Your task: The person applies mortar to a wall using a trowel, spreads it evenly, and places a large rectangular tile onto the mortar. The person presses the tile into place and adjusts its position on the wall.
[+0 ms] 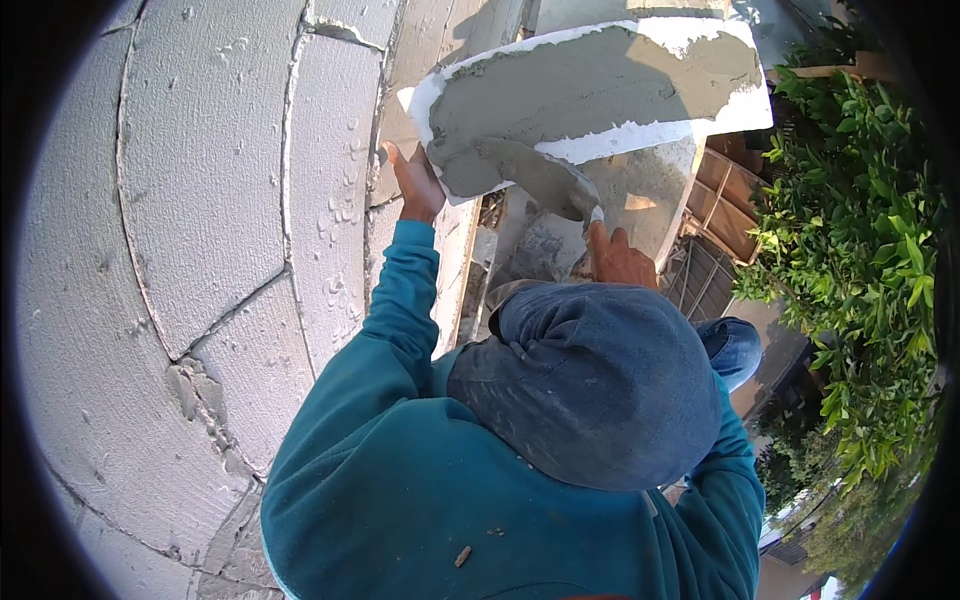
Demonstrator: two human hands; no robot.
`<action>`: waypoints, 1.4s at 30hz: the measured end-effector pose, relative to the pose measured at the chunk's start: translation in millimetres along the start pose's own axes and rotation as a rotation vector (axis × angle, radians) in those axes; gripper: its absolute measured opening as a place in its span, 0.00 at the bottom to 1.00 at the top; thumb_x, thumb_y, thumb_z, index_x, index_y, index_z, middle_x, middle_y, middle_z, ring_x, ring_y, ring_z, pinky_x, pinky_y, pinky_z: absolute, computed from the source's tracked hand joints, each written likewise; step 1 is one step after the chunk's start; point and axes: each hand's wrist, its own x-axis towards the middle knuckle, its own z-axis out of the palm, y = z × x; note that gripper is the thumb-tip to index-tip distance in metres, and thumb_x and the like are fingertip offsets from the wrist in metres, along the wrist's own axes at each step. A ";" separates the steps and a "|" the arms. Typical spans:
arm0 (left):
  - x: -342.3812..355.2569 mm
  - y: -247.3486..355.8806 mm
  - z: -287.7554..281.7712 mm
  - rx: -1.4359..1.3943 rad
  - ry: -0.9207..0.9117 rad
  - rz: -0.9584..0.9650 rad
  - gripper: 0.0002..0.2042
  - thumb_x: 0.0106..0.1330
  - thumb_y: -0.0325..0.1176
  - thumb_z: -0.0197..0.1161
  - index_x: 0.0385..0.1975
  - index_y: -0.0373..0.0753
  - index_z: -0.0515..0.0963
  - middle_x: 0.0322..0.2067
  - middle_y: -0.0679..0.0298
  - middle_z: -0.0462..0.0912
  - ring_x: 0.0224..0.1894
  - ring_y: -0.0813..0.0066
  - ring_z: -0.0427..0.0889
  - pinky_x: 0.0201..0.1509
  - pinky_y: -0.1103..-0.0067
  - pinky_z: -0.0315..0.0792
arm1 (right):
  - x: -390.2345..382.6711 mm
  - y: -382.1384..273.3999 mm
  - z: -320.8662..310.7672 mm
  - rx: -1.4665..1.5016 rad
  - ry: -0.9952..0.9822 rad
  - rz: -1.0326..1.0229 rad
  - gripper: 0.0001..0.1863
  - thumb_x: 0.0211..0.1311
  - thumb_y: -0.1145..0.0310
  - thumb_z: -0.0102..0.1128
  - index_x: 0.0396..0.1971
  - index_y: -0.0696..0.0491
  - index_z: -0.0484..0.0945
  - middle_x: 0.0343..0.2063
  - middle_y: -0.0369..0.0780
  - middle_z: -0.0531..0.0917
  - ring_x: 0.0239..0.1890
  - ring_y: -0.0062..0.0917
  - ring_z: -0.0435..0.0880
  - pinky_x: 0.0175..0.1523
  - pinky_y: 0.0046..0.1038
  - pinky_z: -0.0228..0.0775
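A co-worker's back (430,500) and cap (610,390) block the approach to the board (742,110) from below. The co-worker's left hand (418,188) takes its lower left corner; the trowel (555,186) and right hand (622,262) obstruct the left half of its lower edge. The wall (210,150) bounds the left side. Farther right, the lower edge lies open; leaves (870,200) crowd near the right edge. Mortar (600,85) covers the middle.
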 end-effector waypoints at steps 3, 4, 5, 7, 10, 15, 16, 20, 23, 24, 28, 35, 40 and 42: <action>5.9 -5.8 2.3 0.046 0.015 0.011 0.52 0.59 0.76 0.30 0.66 0.29 0.54 0.64 0.53 0.63 0.65 0.56 0.62 0.69 0.69 0.53 | -12.0 36.1 1.2 -0.009 0.120 0.076 0.14 0.64 0.64 0.51 0.46 0.52 0.64 0.30 0.47 0.75 0.25 0.43 0.82 0.25 0.42 0.74; 3.5 -4.7 0.3 0.052 0.036 0.026 0.52 0.59 0.76 0.30 0.66 0.29 0.54 0.64 0.53 0.63 0.65 0.56 0.62 0.69 0.68 0.53 | -11.5 47.9 2.3 -0.014 0.166 0.061 0.13 0.65 0.63 0.50 0.45 0.52 0.64 0.29 0.47 0.75 0.24 0.43 0.82 0.25 0.42 0.73; -2.1 -3.9 -1.2 0.058 0.058 0.041 0.52 0.59 0.76 0.30 0.66 0.29 0.54 0.64 0.53 0.63 0.65 0.56 0.62 0.69 0.68 0.53 | -8.0 58.4 3.0 -0.023 0.153 0.088 0.13 0.65 0.62 0.50 0.44 0.52 0.64 0.28 0.47 0.76 0.25 0.44 0.81 0.27 0.42 0.73; 3.5 -9.1 -6.1 0.050 0.028 0.052 0.52 0.59 0.76 0.30 0.66 0.29 0.54 0.64 0.54 0.63 0.65 0.56 0.62 0.69 0.68 0.54 | -10.4 88.4 8.9 0.027 0.234 0.051 0.13 0.64 0.62 0.51 0.43 0.52 0.64 0.27 0.47 0.78 0.25 0.45 0.81 0.29 0.43 0.74; 0.4 -6.5 7.2 0.126 0.115 0.029 0.51 0.59 0.76 0.31 0.66 0.29 0.55 0.65 0.54 0.62 0.65 0.56 0.62 0.69 0.68 0.54 | -6.3 120.7 14.5 0.092 0.283 0.098 0.16 0.60 0.61 0.56 0.42 0.52 0.64 0.26 0.48 0.81 0.29 0.47 0.82 0.33 0.45 0.73; 2.0 -8.8 11.5 0.142 0.139 0.081 0.50 0.60 0.75 0.34 0.65 0.29 0.56 0.64 0.53 0.62 0.64 0.57 0.63 0.69 0.67 0.54 | -14.5 168.1 19.1 0.171 0.211 0.224 0.24 0.57 0.61 0.61 0.51 0.51 0.64 0.29 0.52 0.81 0.33 0.50 0.81 0.36 0.48 0.71; 4.8 -10.1 4.6 0.158 0.133 0.085 0.50 0.60 0.75 0.34 0.65 0.29 0.55 0.65 0.53 0.61 0.65 0.57 0.62 0.69 0.67 0.54 | -17.7 172.8 17.4 0.183 0.228 0.226 0.24 0.57 0.61 0.61 0.51 0.51 0.64 0.29 0.52 0.81 0.33 0.51 0.80 0.37 0.48 0.71; -2.1 -7.8 14.5 0.193 0.089 0.124 0.49 0.62 0.73 0.33 0.67 0.30 0.53 0.66 0.53 0.59 0.67 0.56 0.59 0.70 0.67 0.52 | -24.7 172.9 -5.3 0.189 0.291 0.217 0.24 0.58 0.61 0.60 0.51 0.51 0.64 0.26 0.51 0.81 0.31 0.49 0.81 0.35 0.47 0.72; -6.0 -7.1 22.0 0.170 0.068 0.118 0.46 0.64 0.71 0.33 0.68 0.33 0.51 0.68 0.53 0.55 0.68 0.56 0.57 0.72 0.68 0.50 | -8.9 150.5 -3.7 0.175 0.319 0.160 0.22 0.57 0.62 0.61 0.49 0.52 0.65 0.28 0.51 0.81 0.32 0.48 0.81 0.36 0.47 0.72; -4.0 -7.5 18.5 0.170 0.081 0.109 0.46 0.64 0.71 0.33 0.68 0.33 0.51 0.68 0.53 0.55 0.68 0.56 0.56 0.72 0.68 0.50 | -1.0 147.6 -3.0 0.173 0.304 0.164 0.23 0.56 0.64 0.62 0.49 0.52 0.65 0.29 0.51 0.81 0.34 0.49 0.80 0.37 0.47 0.71; 2.4 -12.6 12.9 0.245 0.172 0.127 0.46 0.64 0.71 0.33 0.68 0.34 0.50 0.68 0.54 0.53 0.68 0.56 0.56 0.72 0.67 0.50 | 8.6 173.2 -10.7 0.049 0.324 0.235 0.23 0.57 0.60 0.60 0.50 0.52 0.65 0.30 0.50 0.82 0.36 0.47 0.81 0.40 0.46 0.73; 2.2 -12.6 14.9 0.210 0.100 0.094 0.46 0.63 0.72 0.32 0.69 0.35 0.49 0.69 0.54 0.53 0.68 0.55 0.55 0.71 0.65 0.50 | 9.1 227.8 -20.3 0.279 0.327 0.435 0.25 0.58 0.59 0.58 0.53 0.53 0.66 0.34 0.55 0.81 0.39 0.49 0.81 0.44 0.47 0.72; 4.8 -12.2 7.2 0.228 0.118 0.099 0.47 0.63 0.73 0.32 0.68 0.34 0.51 0.68 0.53 0.53 0.68 0.55 0.56 0.71 0.66 0.51 | -20.0 210.8 5.4 0.734 0.159 0.449 0.26 0.60 0.57 0.57 0.53 0.57 0.69 0.35 0.55 0.81 0.37 0.44 0.83 0.45 0.43 0.72; 9.5 -13.6 -6.4 0.200 0.064 0.055 0.48 0.62 0.73 0.32 0.68 0.33 0.52 0.68 0.53 0.54 0.68 0.54 0.56 0.71 0.66 0.51 | -33.2 206.6 3.1 0.780 0.249 0.375 0.22 0.62 0.60 0.59 0.50 0.57 0.69 0.26 0.46 0.78 0.23 0.30 0.77 0.31 0.34 0.71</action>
